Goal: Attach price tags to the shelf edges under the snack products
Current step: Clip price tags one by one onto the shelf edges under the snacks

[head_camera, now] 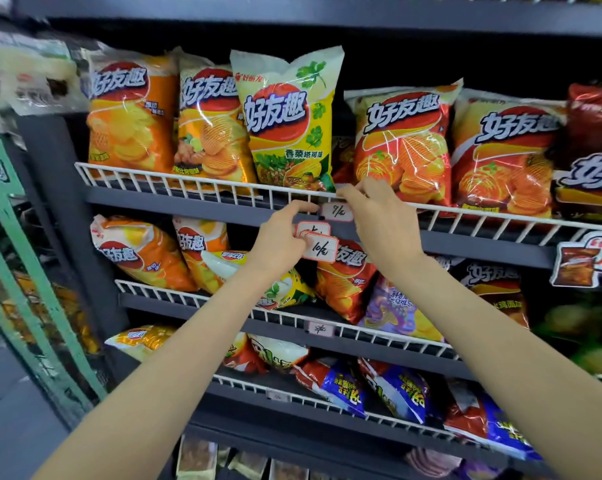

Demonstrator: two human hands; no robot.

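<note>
Right hand half-hides the tag — its writing blurred.

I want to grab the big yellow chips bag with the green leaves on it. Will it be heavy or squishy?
The yellow chips bag looks puffed up, so it is probably light for its size. Its shiny film looks crinkled, so it would likely give and crackle when squeezed, and the chips inside could break. It stands leaning behind the white wire rail, so a push may tip it.
</note>
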